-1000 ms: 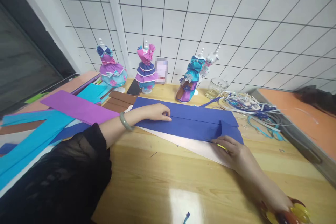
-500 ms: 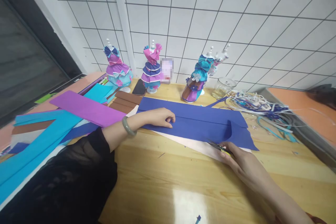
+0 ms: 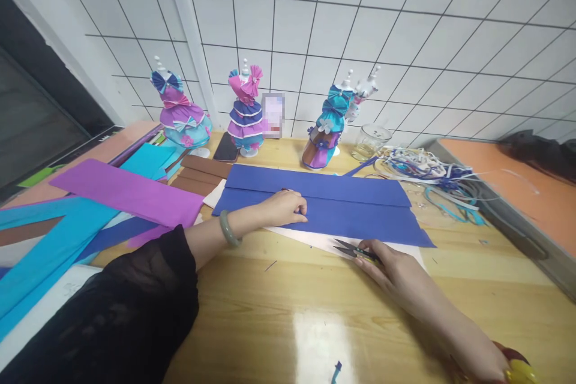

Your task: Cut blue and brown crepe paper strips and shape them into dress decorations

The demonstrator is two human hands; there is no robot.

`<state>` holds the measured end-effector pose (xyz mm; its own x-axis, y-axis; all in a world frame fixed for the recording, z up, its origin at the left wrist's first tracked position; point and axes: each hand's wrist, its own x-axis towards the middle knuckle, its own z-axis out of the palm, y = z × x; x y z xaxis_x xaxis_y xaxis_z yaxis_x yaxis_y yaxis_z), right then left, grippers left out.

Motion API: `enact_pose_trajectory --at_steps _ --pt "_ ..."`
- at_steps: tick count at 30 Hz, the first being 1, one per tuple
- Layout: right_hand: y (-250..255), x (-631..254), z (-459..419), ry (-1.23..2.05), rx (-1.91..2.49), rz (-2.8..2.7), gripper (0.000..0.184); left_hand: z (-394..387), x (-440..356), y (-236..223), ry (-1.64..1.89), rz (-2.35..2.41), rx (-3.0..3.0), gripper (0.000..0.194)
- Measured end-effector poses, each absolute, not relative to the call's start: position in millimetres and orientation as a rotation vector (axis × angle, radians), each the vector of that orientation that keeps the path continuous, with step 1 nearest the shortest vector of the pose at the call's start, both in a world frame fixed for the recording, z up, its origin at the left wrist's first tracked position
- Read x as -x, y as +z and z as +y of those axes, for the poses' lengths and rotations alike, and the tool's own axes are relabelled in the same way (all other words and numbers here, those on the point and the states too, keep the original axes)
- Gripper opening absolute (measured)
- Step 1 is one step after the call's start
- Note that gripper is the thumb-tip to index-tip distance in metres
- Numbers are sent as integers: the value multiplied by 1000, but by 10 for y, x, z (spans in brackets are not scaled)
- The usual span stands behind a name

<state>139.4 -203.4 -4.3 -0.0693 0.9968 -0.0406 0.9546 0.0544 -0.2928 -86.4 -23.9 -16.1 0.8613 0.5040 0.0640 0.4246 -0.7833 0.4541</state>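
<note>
My left hand [image 3: 287, 206], a green bangle [image 3: 228, 229] at its wrist, rests on a folded dark blue paper or fabric sheet [image 3: 360, 211]. Its fingers are curled in, and whether they pinch the sheet is hidden. In my right hand [image 3: 391, 267] is a pair of thread snips [image 3: 355, 249], closed in the fingers. Their two dark, pointed blades stand slightly apart over a white sheet [image 3: 310, 240] that shows under the blue one's near edge. The blue sheet lies nearly flat, with a fold line running along it.
Purple strips [image 3: 130, 189], turquoise strips [image 3: 67, 252] and brown pieces [image 3: 202, 174] overlap at left. Small dress forms [image 3: 245, 114] stand along the tiled wall. A phone [image 3: 225, 147], a glass bowl [image 3: 371, 141] and a tangled ribbon pile [image 3: 423, 165] sit at the back.
The sheet's lifted right part now lies flat. My right hand has drawn the snips a little left, off the blue edge. My left hand stays on the sheet; the view has shifted slightly.
</note>
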Motion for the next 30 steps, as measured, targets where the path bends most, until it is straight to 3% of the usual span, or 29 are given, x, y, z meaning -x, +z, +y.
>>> enact_pose_trajectory --at_steps 11,30 --pt "-66 -1258 -1891 271 1855 -2262 33 -223 864 -159 227 758 -2359 19" --pt "-63 -1228 -1822 142 1963 -2212 31 -180 926 -160 245 662 -2011 25"
